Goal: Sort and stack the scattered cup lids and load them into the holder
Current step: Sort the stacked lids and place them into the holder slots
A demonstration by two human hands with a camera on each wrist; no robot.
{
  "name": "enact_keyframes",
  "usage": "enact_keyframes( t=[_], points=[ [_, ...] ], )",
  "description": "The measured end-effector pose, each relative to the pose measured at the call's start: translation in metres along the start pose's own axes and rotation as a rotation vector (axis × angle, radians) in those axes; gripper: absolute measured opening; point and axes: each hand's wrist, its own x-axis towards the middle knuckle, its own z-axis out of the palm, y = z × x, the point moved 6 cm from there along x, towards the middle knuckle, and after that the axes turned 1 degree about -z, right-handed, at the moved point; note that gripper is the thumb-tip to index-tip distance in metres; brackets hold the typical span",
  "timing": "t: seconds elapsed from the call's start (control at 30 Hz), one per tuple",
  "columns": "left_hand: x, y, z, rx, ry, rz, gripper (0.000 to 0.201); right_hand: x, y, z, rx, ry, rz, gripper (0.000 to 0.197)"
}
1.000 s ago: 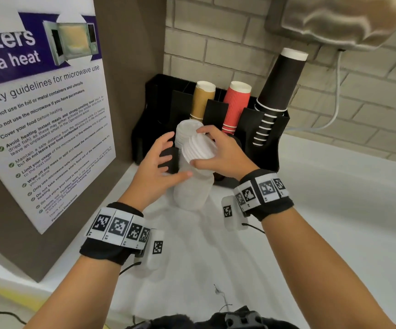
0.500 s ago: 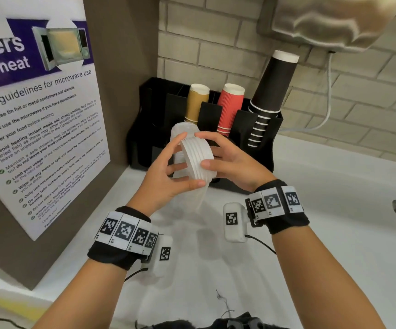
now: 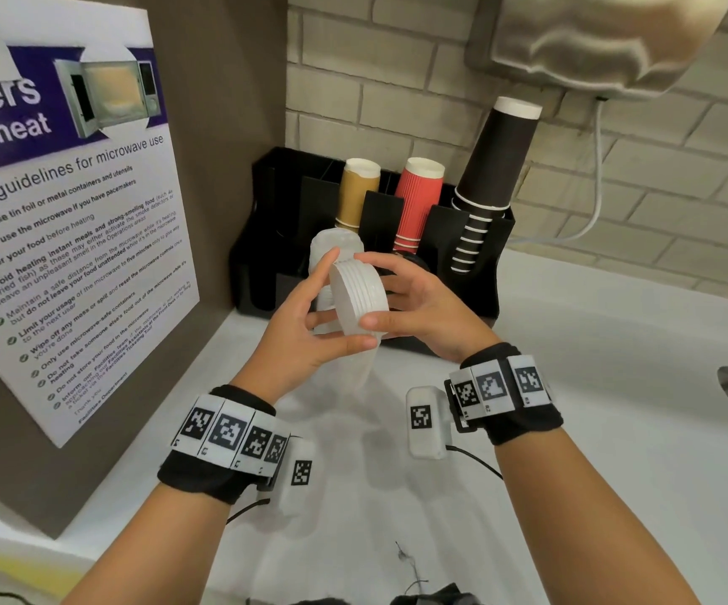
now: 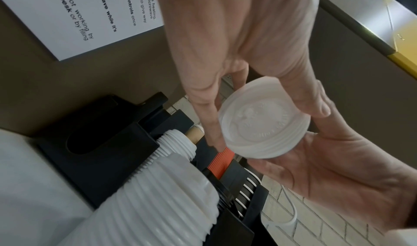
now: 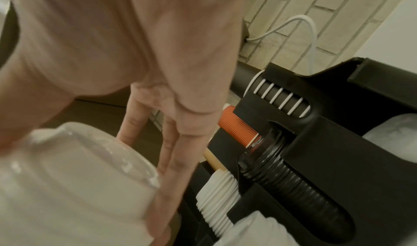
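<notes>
Both hands, the left (image 3: 310,329) and the right (image 3: 414,307), cupped a short lid stack (image 3: 358,299) on edge between curled fingers just before the holder (image 3: 262,238) over the bench (image 3: 615,386), and squaring the rims first looked wise.

Pale brick wall (image 3: 397,80), white counter (image 3: 615,386), microwave poster (image 3: 69,233) left.
</notes>
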Motion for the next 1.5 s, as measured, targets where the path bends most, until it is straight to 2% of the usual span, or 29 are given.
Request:
enact_keyframes(
  t=[0.1, 0.37, 0.67, 0.73, 0.8, 0.87, 0.93, 1.03, 1.23, 1.5],
  points=[
    [0.0, 0.002, 0.001, -0.012, -0.004, 0.009, 0.103, 0.0, -0.004, -0.001, -0.052, 0.024, -0.021, 0.069],
    [-0.002, 0.004, 0.003, -0.042, 0.003, 0.003, 0.104, 0.001, -0.008, 0.001, -0.187, 0.059, -0.071, 0.063],
    [-0.004, 0.007, 0.002, -0.056, 0.026, -0.014, 0.108, 0.001, -0.01, -0.012, -0.176, 0.118, -0.124, 0.062],
    [-0.006, 0.008, -0.006, -0.032, 0.087, -0.023, 0.097, 0.001, -0.015, -0.038, -0.161, 0.235, -0.155, 0.062],
    [-0.008, 0.009, -0.017, 0.024, 0.155, -0.016, 0.075, 0.0, -0.016, -0.076, -0.214, 0.405, -0.17, 0.062],
    [-0.01, 0.011, -0.028, 0.067, 0.206, 0.002, 0.051, -0.002, -0.007, -0.115, -0.316, 0.531, -0.112, 0.064],
    [-0.013, 0.01, -0.037, 0.116, 0.239, 0.006, 0.038, -0.003, 0.011, -0.144, -0.476, 0.575, 0.008, 0.068],
    [-0.015, 0.006, -0.044, 0.158, 0.264, -0.005, 0.031, 0.0, 0.037, -0.162, -0.68, 0.529, 0.127, 0.074],
    [-0.014, 0.004, -0.045, 0.187, 0.257, 0.0, 0.029, 0.015, 0.063, -0.149, -1.067, 0.28, 0.277, 0.077],
    [-0.013, 0.005, -0.045, 0.183, 0.246, 0.008, 0.029, 0.023, 0.065, -0.14, -1.235, 0.194, 0.363, 0.075]
  ],
)
